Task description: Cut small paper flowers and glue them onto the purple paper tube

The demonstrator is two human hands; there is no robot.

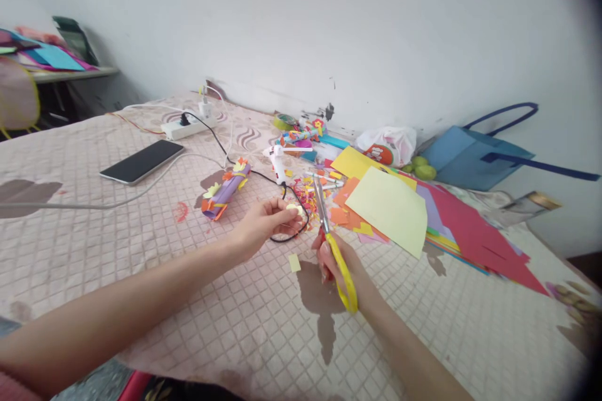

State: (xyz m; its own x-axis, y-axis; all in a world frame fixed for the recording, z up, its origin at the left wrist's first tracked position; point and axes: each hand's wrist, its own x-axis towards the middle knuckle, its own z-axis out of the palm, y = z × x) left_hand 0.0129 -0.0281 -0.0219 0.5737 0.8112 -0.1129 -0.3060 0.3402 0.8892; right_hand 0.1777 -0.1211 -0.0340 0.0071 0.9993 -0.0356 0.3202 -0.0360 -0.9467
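Well left of the white glue gun, a phone lies on the surface; just left of the gun rests a purple paper roll. Below the gun, the grip of the left hand pinches a pale paper piece. To the gun's lower right, the right hand has its grip around scissors; farther right lies a pale sheet.

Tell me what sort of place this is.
Likely an improvised craft corner, perhaps at home: coloured paper sheets and a white glue gun on a patterned cloth, with scissors in the right hand.
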